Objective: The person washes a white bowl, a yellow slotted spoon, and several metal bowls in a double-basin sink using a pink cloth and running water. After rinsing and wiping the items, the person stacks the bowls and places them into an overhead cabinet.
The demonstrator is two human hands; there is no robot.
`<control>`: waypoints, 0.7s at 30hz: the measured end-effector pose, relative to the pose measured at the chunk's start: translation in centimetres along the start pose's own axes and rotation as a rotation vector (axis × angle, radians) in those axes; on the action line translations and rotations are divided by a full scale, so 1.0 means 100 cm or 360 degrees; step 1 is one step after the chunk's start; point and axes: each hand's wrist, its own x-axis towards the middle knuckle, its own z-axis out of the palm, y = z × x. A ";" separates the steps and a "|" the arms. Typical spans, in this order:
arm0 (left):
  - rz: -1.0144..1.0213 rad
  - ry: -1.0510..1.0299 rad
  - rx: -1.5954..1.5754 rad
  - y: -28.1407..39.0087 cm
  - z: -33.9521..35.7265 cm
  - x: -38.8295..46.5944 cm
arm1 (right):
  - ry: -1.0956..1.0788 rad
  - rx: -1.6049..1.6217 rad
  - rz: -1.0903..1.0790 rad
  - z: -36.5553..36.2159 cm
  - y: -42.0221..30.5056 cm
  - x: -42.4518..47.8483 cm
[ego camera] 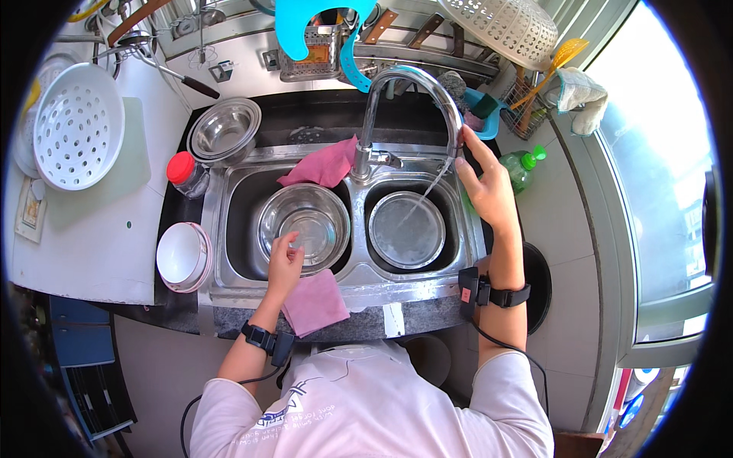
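My right hand [487, 183] is at the spout end of the curved chrome faucet [373, 109], its fingertips touching the nozzle. Water runs from it into a round metal basin [407, 230] in the right sink bowl. Over the near left rim of a steel basin [338, 229] in the left sink bowl hovers my left hand [286, 263], fingers loosely bent, nothing seen in it. A folded pink cloth [316, 303] lies on the front edge beside that hand. Another pink cloth [323, 163] is draped behind the basin.
Left of the sink stand stacked steel bowls [226, 129], a red-lidded jar [188, 174] and white bowls [182, 256]. A white colander [79, 126] is farther left. A green bottle [520, 170] stands right of the faucet, near a blue tray [485, 114] with scrubbers. Knives [381, 26] hang behind.
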 end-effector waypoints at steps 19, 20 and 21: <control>-0.0053 0.0097 -0.0005 -0.028 -0.022 -0.014 | -0.0454 0.0183 -0.0168 0.123 -0.105 0.027; -0.0060 0.0102 -0.0008 -0.027 -0.022 -0.015 | -0.0457 0.0212 -0.0199 0.134 -0.100 0.035; -0.0078 0.0121 -0.0013 -0.028 -0.023 -0.016 | -0.0467 0.0249 -0.0233 0.142 -0.098 0.044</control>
